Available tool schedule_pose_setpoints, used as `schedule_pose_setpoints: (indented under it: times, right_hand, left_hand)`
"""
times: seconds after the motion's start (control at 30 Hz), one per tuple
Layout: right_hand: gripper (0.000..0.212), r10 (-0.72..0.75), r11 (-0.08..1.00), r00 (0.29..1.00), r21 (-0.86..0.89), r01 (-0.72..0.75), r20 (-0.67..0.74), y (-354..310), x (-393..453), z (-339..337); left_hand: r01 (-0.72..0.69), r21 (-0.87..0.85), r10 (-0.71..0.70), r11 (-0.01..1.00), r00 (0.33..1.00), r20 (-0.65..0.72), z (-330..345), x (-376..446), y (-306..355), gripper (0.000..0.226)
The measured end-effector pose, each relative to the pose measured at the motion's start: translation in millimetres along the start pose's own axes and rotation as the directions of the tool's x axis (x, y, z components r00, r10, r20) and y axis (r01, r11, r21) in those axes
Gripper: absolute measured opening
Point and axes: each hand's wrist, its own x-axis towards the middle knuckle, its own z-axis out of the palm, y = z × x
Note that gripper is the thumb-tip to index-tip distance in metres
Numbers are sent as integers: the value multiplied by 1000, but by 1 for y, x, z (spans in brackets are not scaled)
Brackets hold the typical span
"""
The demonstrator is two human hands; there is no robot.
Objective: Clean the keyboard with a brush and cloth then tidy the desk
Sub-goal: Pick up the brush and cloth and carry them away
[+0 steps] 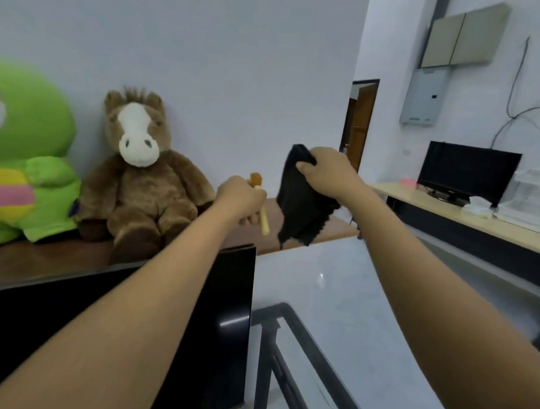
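Left hand [238, 197]: fist closed on the brush [260, 204], right of the plush horse [141, 175].
Right hand [328, 172]: pinching the black cloth [302, 211], hanging further right.
Hidden: keyboard; brush handle mostly inside fist.

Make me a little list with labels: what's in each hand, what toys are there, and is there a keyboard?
left hand: holds a brush with a pale handle
right hand: pinches a black cloth, which hangs down
toys: brown plush horse sitting against the wall, green plush toy to its left
shelf: brown, under the toys
monitor: dark, below the left arm
keyboard: none in view
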Motion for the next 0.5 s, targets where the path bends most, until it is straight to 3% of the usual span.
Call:
schedule_pose_setpoints:
  times: [0.1, 0.23, 0.33, 0.43, 0.5]
  right_hand:
    - [28, -32, 980, 998, 196, 20, 57, -2, 38, 21]
    - [33, 43, 924, 970, 360, -130, 240, 27, 71, 70]
    - [32, 136, 945, 939, 244, -219, 317, 67, 80, 107]
    - [30, 175, 974, 934, 80, -210, 312, 100, 85, 127]
    - [39, 173, 985, 948, -33, -171, 268, 109, 83, 128]
  left_hand:
    - [73, 124, -71, 990, 997, -24, -6, 31, -4, 25]
    - [170, 255, -188, 952, 981, 46, 11, 56, -22, 29]
    - [206, 409, -279, 889, 952, 128, 32, 72, -30, 36]
    - [256, 516, -384, 817, 910, 157, 42, 84, -35, 41]
    - [286, 524, -422, 802, 892, 160, 45, 90, -38, 38]
